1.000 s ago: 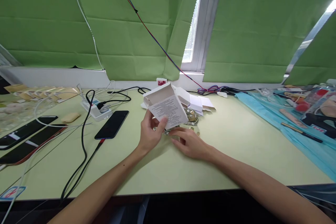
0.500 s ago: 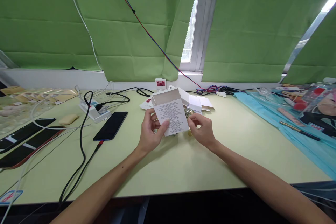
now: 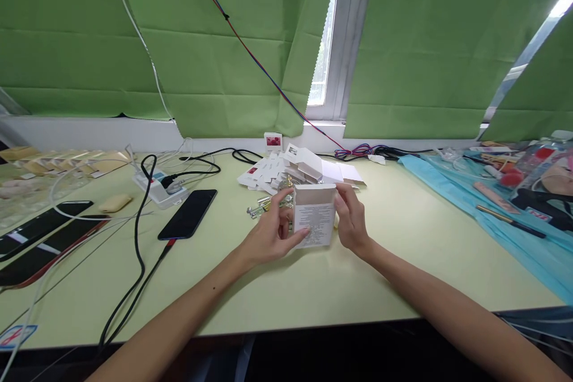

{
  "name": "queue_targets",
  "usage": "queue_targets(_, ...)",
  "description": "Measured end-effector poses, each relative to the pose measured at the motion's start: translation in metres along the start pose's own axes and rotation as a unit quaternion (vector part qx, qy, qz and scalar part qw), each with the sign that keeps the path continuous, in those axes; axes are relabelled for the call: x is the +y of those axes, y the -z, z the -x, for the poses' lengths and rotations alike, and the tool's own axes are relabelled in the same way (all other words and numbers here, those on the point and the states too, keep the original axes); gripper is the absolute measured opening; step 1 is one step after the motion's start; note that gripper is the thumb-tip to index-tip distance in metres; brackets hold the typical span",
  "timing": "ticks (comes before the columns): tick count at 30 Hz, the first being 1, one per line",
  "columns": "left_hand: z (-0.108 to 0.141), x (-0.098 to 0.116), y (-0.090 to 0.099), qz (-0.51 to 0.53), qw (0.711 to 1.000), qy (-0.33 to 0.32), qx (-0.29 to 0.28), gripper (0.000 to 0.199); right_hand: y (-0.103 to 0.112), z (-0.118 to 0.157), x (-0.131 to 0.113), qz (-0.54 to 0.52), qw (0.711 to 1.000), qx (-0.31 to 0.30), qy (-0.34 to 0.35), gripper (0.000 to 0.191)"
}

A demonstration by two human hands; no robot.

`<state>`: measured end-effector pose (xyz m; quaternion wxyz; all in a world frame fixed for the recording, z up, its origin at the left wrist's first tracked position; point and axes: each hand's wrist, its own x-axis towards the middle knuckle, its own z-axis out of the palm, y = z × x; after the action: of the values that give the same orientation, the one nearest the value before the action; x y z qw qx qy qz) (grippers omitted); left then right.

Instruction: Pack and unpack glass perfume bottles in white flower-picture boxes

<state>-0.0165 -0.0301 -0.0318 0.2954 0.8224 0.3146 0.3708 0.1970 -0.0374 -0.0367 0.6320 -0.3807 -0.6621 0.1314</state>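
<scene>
A small white carton with printed text on its near side stands roughly upright between my hands, its top flap raised. My left hand grips it, thumb on the printed face and fingers at the left side. At its right edge, my right hand is closed against the upper corner; the fingertips are partly hidden. Just behind lie small shiny glass-like vials, partly covered by the hand and carton. Farther back is a pile of flattened white cartons.
Left of my hands lie a black phone on a cable and a white power strip. Two dark phone-like slabs rest farther left. A blue sheet with a pen and bottles covers the right side.
The carton has moved right and a little down, turning from tilted to nearly upright. My right hand has come up to its right edge. More of the pile and vials now shows.
</scene>
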Motion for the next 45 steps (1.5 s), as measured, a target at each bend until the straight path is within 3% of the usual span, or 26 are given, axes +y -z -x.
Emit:
queue_targets(4,0.0,0.0,0.002,-0.044,0.999,0.0,0.017,0.089,-0.003,0.001,0.002,0.017,1.0,-0.02,0.002,0.017)
queue_targets(7,0.0,-0.003,0.001,-0.062,0.995,-0.047,0.064,0.087,-0.006,0.003,0.001,0.034,0.999,-0.027,0.006,0.015)
queue_targets(11,-0.003,-0.007,0.0,-0.099,0.975,-0.157,0.123,0.069,-0.006,0.004,-0.003,0.02,0.999,-0.037,-0.011,0.017)
queue_targets(15,-0.005,-0.004,0.003,-0.135,0.96,-0.22,0.108,0.051,-0.006,0.003,-0.006,0.007,0.999,-0.048,-0.022,0.018)
queue_targets(28,-0.004,0.0,0.004,-0.141,0.958,-0.215,0.123,0.026,-0.005,0.004,-0.004,0.015,0.999,-0.039,-0.029,0.019)
queue_targets(34,-0.005,0.004,0.004,-0.131,0.96,-0.202,0.144,0.003,-0.004,0.006,-0.001,0.03,0.998,-0.03,-0.037,0.02)
queue_targets(45,-0.006,0.004,0.001,-0.031,0.981,-0.116,0.155,0.01,-0.007,0.008,-0.002,-0.003,0.998,0.008,-0.067,0.016)
